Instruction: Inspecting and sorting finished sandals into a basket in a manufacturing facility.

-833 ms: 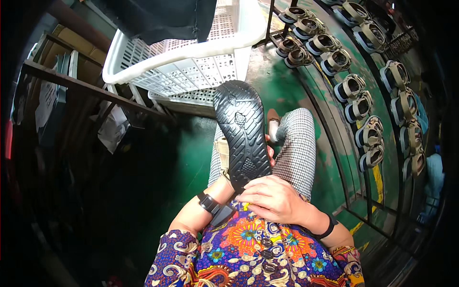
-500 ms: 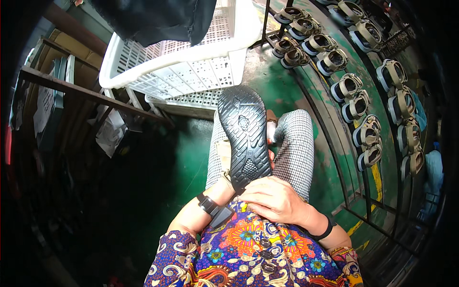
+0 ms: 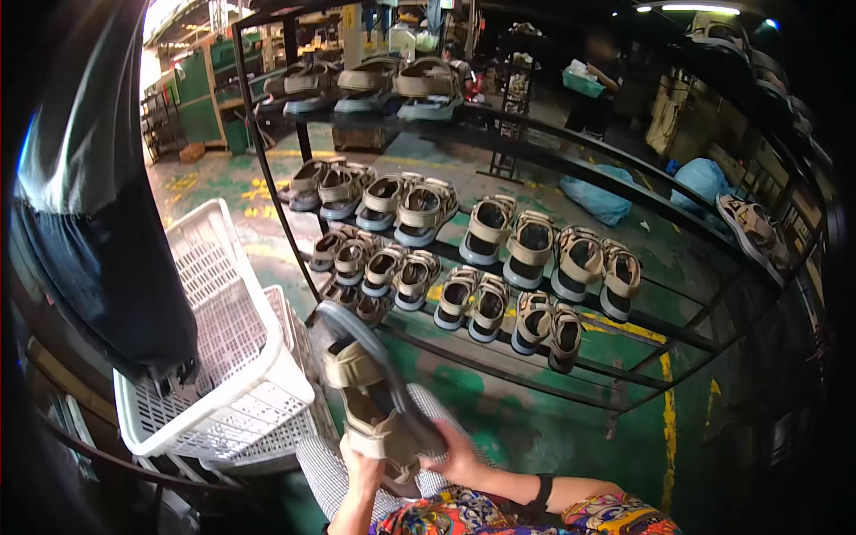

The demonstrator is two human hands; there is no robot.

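In front of my lap, a beige strapped sandal (image 3: pixel 364 406) stands tilted with its strap side showing. A grey-black sole (image 3: pixel 403 401) curves along its right edge. Whether that belongs to a second sandal I cannot tell. My left hand (image 3: pixel 361 465) is closed round the strapped lower end. On the other side, my right hand (image 3: pixel 460 456) grips the lower end by the sole, its fingertips partly hidden. Beyond my hands, a black metal rack (image 3: pixel 499 383) carries rows of similar beige sandals (image 3: pixel 530 250).
White plastic baskets (image 3: pixel 223 437) stand stacked to the left, with dark cloth (image 3: pixel 107 294) hanging over them. Blue bags (image 3: pixel 599 194) lie on the green floor behind the rack. Farther back, a person holds a green tray (image 3: pixel 582 83).
My view has swung up and right towards the rack. The sandal has turned from its black sole facing me to its straps showing, and my right hand has closed on its lower end.
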